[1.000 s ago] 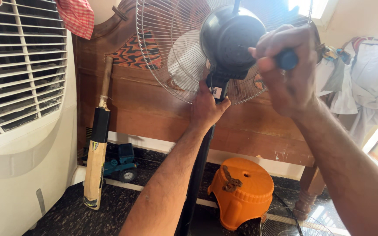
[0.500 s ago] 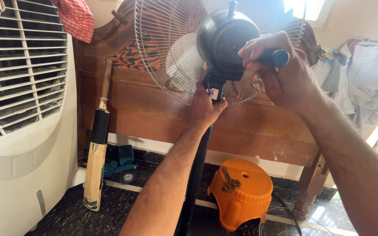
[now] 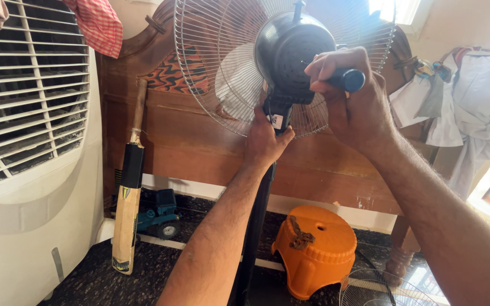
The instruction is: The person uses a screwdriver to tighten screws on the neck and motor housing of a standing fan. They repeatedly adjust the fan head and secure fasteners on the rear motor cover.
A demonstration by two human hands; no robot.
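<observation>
Head view: the left hand (image 3: 265, 139) grips the fan neck (image 3: 278, 113) below the black motor housing (image 3: 293, 54). The right hand (image 3: 350, 105) is closed around a blue-handled screwdriver (image 3: 350, 80), held against the housing's right side.

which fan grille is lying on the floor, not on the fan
The loose wire grille at the bottom right, flat on the dark floor beside the orange stool. The other grille stands upright on the fan, behind the black motor housing.

fan motor housing (image 3: 293, 54): glossy black
tool handle (image 3: 348, 80): dark blue
stool (image 3: 315, 249): orange
cloth (image 3: 98, 24), upper left: red-and-white check
toy tractor (image 3: 160, 212): blue-green
headboard (image 3: 199, 141): brown wood
</observation>
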